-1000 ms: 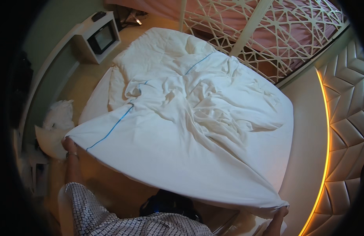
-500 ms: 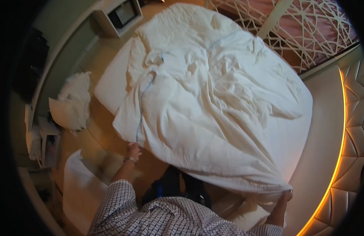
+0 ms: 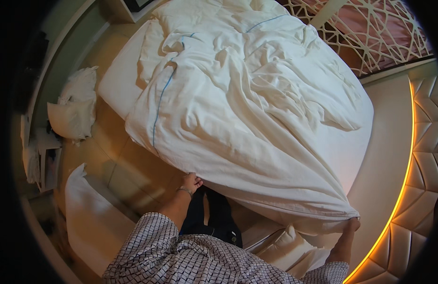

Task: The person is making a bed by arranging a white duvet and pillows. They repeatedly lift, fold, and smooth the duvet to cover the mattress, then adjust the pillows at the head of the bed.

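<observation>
A rumpled white duvet point(image 3: 205, 118) with thin blue lines on it lies over the bed, its folds running toward the near right corner. My left hand point(image 3: 191, 182) is closed on the duvet's near edge, just in front of my legs. At the near right, my right hand point(image 3: 354, 224) grips the gathered corner of the same duvet, and the fabric between my two hands hangs along the bed's side. The bare white mattress point(image 3: 349, 161) shows on the right, beside the headboard, and again at the far left.
White pillows point(image 3: 72, 116) lie on the tiled floor point(image 3: 108, 130) to the left. Another large white piece point(image 3: 93, 227) is at the lower left. Below the duvet's right side are more pillows point(image 3: 287, 248). A padded headboard point(image 3: 420, 180) with a light strip stands right; a lattice screen point(image 3: 370, 35) stands behind.
My left hand has moved rightward along the duvet's near edge, away from the blue line. My right hand keeps its hold on the corner. The view has shifted, so the bed sits higher.
</observation>
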`<state>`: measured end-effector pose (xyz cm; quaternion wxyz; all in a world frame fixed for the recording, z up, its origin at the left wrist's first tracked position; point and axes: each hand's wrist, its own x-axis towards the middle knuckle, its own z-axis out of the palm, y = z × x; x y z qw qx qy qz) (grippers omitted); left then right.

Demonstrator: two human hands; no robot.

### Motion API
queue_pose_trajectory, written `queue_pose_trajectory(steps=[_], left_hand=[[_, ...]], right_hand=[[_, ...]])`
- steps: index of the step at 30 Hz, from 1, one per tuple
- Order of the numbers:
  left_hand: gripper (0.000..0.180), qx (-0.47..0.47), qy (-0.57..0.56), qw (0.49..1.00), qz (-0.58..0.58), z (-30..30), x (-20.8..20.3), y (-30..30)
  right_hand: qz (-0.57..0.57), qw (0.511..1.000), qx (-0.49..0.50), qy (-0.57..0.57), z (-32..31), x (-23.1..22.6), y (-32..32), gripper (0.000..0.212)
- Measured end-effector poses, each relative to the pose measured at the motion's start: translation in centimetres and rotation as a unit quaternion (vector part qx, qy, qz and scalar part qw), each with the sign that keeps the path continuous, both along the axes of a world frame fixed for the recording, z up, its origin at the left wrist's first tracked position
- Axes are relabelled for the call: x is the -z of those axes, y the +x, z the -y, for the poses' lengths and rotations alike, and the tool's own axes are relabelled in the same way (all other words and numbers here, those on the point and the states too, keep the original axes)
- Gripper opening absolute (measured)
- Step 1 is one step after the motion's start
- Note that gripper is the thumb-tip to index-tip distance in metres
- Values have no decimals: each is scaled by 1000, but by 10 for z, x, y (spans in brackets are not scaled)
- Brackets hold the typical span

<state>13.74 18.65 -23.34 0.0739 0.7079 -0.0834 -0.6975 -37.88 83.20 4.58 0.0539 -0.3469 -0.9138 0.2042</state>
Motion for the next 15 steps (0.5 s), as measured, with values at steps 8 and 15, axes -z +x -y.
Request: queue_pose_trajectory(steps=[8, 15], left_hand=[[12, 105, -82, 988, -76, 32, -63, 1], [15, 163, -106, 980, -30, 73, -111, -12]], right_hand=[[157, 941, -179, 238, 104, 8, 17, 52], [-7, 841, -453, -295, 324, 133, 116, 46]])
